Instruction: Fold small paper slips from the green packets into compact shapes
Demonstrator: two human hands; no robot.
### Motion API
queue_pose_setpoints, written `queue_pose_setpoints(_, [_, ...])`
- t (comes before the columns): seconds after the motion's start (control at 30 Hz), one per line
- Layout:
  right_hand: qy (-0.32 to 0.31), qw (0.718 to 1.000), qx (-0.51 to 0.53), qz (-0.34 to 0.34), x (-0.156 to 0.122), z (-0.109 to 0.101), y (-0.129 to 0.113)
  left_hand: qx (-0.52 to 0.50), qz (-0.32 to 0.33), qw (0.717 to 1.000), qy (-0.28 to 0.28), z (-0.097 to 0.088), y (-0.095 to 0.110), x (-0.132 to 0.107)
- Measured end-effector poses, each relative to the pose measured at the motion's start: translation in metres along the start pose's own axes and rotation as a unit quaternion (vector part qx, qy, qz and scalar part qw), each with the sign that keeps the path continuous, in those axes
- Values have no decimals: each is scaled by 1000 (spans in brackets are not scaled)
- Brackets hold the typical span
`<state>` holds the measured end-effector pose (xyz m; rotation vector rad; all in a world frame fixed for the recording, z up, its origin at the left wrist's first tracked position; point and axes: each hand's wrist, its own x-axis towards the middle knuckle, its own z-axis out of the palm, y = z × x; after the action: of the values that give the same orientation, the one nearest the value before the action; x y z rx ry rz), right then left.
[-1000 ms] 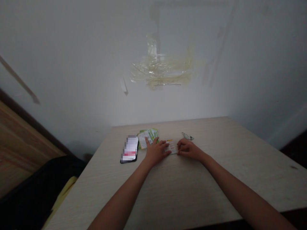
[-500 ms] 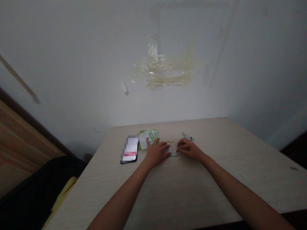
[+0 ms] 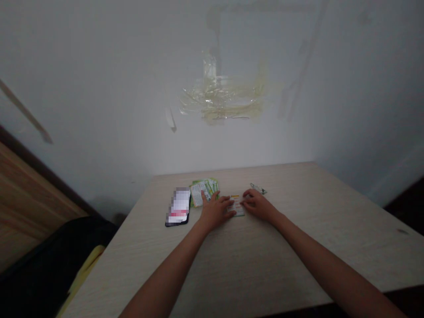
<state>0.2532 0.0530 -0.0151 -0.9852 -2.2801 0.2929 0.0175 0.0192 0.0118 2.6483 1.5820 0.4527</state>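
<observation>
My left hand lies spread on the table, its fingers resting on the left part of a small white printed packet with a yellow band at the top. At the packet's right edge is my right hand, fingers partly curled and apart; the fingertips touch or hover just over it, I cannot tell which. Green-and-white printed packets lie fanned out behind my left hand, close to its thumb. A small crumpled scrap with a green and white pattern lies just beyond my right hand.
A phone with a lit, pixelated screen lies left of the packets. The pale wooden table meets a wall with tape on it. Dark and yellow cloth sits beside the table's left edge.
My right hand has moved slightly left, so its fingertips now reach the white packet's right edge. My left hand stays in place.
</observation>
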Motion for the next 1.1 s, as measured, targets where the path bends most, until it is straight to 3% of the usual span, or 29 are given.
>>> queue_pose_setpoints(0.33, [29, 998, -52, 36, 8, 10, -2, 14, -6, 1000, -16, -3, 1, 0])
queue_pose_setpoints(1.1, [47, 988, -136, 49, 11, 20, -1, 4, -5, 1000, -19, -3, 1, 0])
